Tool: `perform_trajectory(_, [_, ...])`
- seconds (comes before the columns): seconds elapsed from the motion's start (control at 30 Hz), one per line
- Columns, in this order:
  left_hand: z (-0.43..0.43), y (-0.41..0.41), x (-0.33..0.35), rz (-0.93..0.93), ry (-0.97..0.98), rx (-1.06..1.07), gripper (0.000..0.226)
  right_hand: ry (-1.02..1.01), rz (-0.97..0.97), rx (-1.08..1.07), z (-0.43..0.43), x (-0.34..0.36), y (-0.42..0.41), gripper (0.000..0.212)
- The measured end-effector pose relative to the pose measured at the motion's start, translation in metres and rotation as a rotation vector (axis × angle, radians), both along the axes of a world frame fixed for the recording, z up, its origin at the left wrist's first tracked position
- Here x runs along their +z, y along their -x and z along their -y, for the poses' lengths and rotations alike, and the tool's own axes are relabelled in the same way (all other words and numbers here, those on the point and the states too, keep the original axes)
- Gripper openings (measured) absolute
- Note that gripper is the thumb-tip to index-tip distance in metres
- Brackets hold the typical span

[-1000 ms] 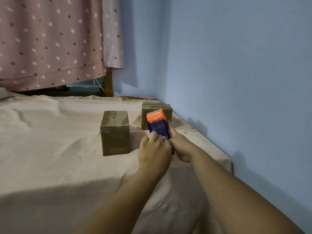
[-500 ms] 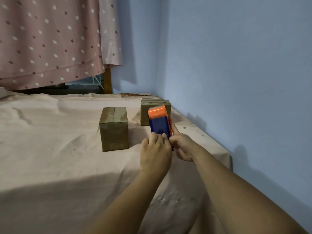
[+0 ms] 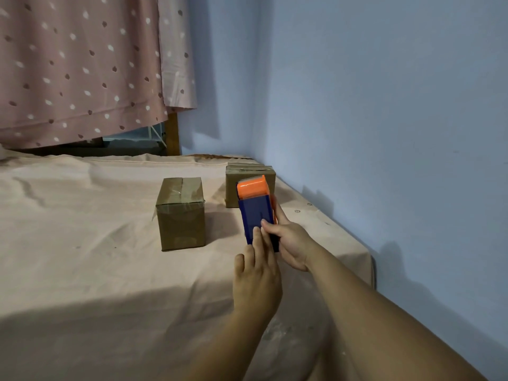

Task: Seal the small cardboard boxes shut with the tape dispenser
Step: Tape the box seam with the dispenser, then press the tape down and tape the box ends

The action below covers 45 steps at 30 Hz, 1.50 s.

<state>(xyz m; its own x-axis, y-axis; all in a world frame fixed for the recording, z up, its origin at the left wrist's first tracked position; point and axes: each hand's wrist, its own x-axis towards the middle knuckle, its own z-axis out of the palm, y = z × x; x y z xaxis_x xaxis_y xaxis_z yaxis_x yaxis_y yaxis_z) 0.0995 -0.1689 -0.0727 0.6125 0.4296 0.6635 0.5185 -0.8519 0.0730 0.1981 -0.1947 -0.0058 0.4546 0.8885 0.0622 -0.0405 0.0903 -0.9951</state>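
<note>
A blue and orange tape dispenser (image 3: 254, 207) stands upright in the air in front of me. My right hand (image 3: 291, 243) grips it from the right side, fingers wrapped round its blue body. My left hand (image 3: 257, 273) is below it with straight fingers touching the blue face. A small cardboard box (image 3: 181, 215) with clear tape over its top stands on the cloth to the left. A second small cardboard box (image 3: 247, 174) sits further back by the wall, partly hidden behind the dispenser.
A pinkish cloth (image 3: 82, 243) covers the surface under the boxes. A blue wall (image 3: 384, 119) runs close along the right side. A spotted pink curtain (image 3: 82, 64) hangs at the back left. The cloth's right edge drops off near the wall.
My left hand has let go of its curled hold and slid down, its fingers now lying straight on the dispenser. The dispenser stays in my right hand, about the same place.
</note>
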Motion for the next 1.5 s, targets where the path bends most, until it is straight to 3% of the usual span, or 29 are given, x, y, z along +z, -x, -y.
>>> perform_trajectory(0.17, [0.011, 0.01, -0.019, 0.014, 0.143, -0.09, 0.066, -0.009, 0.032, -0.221, -0.006, 0.017, 0.003, 0.047])
perform_trajectory(0.23, [0.006, 0.022, -0.02, 0.084, 0.194, -0.121, 0.069, 0.04, 0.234, -0.416, -0.012, 0.019, -0.002, 0.035])
perform_trajectory(0.33, [-0.016, 0.036, -0.001, 0.219, 0.208, -0.092, 0.066, 0.035, 0.503, -0.576, -0.019, 0.019, -0.002, 0.04])
perform_trajectory(0.5, [-0.056, 0.048, 0.032, 0.258, 0.076, -0.025, 0.056, 0.29, 1.08, -0.588, -0.035, 0.003, 0.006, 0.048])
perform_trajectory(0.63, [-0.082, 0.061, 0.048, 0.194, 0.029, 0.059, 0.047, 0.413, 1.28, -0.516, -0.044, -0.013, 0.002, 0.042])
perform_trajectory(0.77, [-0.101, 0.075, 0.066, 0.179, -0.027, 0.124, 0.038, 0.453, 1.308, -0.387, -0.041, -0.01, -0.007, 0.054])
perform_trajectory(0.93, [-0.129, 0.088, 0.086, 0.223, 0.096, 0.267, 0.034, 0.556, 1.415, -0.298, -0.034, -0.012, -0.01, 0.066])
perform_trajectory(1.17, [-0.146, 0.106, 0.078, 0.351, 0.271, 0.093, 0.024, 0.568, 1.383, -0.28, -0.031, -0.013, -0.01, 0.077])
perform_trajectory(1.23, [-0.148, 0.107, 0.079, 0.349, 0.282, 0.071, 0.023, 0.515, 1.353, -0.393, -0.03, -0.012, -0.004, 0.077])
perform_trajectory(1.33, [-0.148, 0.106, 0.08, 0.351, 0.283, 0.059, 0.023, 0.174, 1.419, -0.682, -0.04, -0.006, 0.019, 0.059])
perform_trajectory(1.4, [-0.147, 0.107, 0.079, 0.368, 0.289, 0.052, 0.023, -0.049, 1.326, -0.669, -0.058, -0.001, 0.037, 0.045])
perform_trajectory(1.5, [-0.145, 0.105, 0.08, 0.402, 0.321, 0.051, 0.024, -0.121, 0.865, -0.434, -0.085, 0.01, 0.065, 0.035])
